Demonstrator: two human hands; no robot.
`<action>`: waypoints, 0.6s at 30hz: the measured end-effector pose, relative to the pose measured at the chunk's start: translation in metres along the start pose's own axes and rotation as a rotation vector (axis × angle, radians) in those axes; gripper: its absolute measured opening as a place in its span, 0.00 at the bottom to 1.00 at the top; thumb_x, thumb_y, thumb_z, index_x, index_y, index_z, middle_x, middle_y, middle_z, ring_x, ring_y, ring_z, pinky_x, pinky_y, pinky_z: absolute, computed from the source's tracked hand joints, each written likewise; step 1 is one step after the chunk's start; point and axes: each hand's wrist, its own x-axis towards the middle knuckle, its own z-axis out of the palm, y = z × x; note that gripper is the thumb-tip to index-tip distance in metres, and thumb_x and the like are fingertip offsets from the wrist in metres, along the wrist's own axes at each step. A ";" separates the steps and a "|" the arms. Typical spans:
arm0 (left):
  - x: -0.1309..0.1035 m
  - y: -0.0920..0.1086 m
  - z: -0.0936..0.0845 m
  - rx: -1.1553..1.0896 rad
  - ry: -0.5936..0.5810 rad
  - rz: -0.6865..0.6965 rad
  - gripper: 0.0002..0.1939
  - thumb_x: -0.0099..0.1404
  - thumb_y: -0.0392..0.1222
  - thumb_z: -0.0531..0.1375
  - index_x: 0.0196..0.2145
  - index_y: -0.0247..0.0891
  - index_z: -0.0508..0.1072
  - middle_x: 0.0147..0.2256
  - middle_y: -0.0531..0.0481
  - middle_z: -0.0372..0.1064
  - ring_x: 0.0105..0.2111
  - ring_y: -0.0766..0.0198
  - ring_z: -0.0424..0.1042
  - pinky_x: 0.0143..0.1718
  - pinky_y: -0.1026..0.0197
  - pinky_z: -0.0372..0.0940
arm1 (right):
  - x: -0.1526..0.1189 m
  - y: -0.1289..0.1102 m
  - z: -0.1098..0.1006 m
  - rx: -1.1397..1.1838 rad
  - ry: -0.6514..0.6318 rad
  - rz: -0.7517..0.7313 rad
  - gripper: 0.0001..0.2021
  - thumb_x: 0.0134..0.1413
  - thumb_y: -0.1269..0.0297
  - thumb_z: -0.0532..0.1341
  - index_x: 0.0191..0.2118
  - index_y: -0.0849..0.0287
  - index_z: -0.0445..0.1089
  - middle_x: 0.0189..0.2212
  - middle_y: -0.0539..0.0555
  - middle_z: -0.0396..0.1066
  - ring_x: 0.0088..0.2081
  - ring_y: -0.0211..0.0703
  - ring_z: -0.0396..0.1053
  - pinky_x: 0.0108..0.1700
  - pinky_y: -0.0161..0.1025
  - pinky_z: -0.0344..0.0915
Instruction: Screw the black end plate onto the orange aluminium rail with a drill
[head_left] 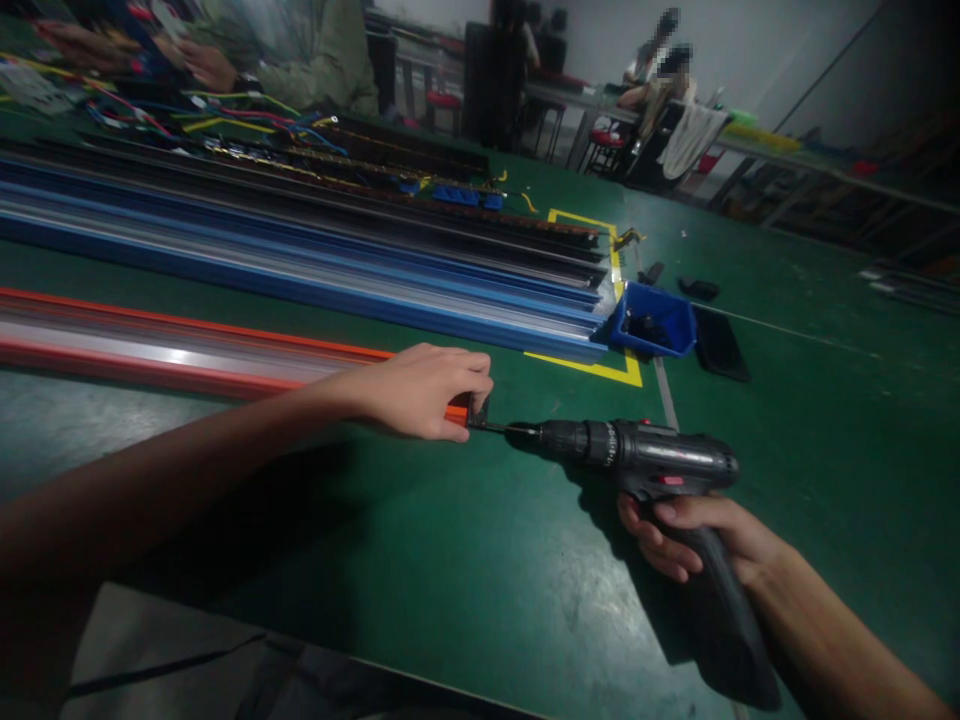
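Note:
A long orange-red rail (172,355) lies across the green table from the left edge. My left hand (427,390) is wrapped round its right end, thumb below and fingers above, at a small black end piece (478,408). A black cordless drill (667,460) is gripped by its handle in my right hand (690,535), with its chuck pointing left. The thin bit (499,428) reaches to the black end piece beside my left fingertips; whether it sits in a screw cannot be made out.
Blue and black rails (450,300) lie behind the orange-red one. A blue bin (656,320) with dark parts stands at their right end, beside a black flat object (720,345). Coloured wires (247,115) and another person's hands (206,65) are at the upper left.

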 end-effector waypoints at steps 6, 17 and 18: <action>0.000 0.000 -0.001 -0.001 -0.008 -0.002 0.10 0.62 0.50 0.67 0.38 0.46 0.74 0.42 0.53 0.68 0.45 0.59 0.70 0.36 0.58 0.52 | -0.001 0.000 0.001 0.009 0.010 0.012 0.11 0.63 0.68 0.68 0.46 0.71 0.80 0.31 0.55 0.73 0.20 0.26 0.62 0.29 0.30 0.73; 0.001 0.000 -0.001 -0.006 -0.010 -0.004 0.10 0.62 0.49 0.68 0.38 0.46 0.74 0.42 0.54 0.68 0.45 0.60 0.71 0.37 0.58 0.53 | -0.001 0.000 0.000 0.010 0.010 -0.001 0.11 0.62 0.68 0.68 0.46 0.71 0.80 0.32 0.55 0.73 0.20 0.26 0.61 0.28 0.30 0.73; 0.001 0.000 -0.001 -0.007 -0.011 -0.003 0.10 0.62 0.50 0.68 0.38 0.46 0.74 0.42 0.54 0.68 0.45 0.60 0.71 0.37 0.58 0.53 | -0.001 0.000 0.000 0.010 0.014 -0.003 0.11 0.62 0.68 0.69 0.46 0.71 0.80 0.32 0.55 0.73 0.20 0.26 0.61 0.28 0.30 0.73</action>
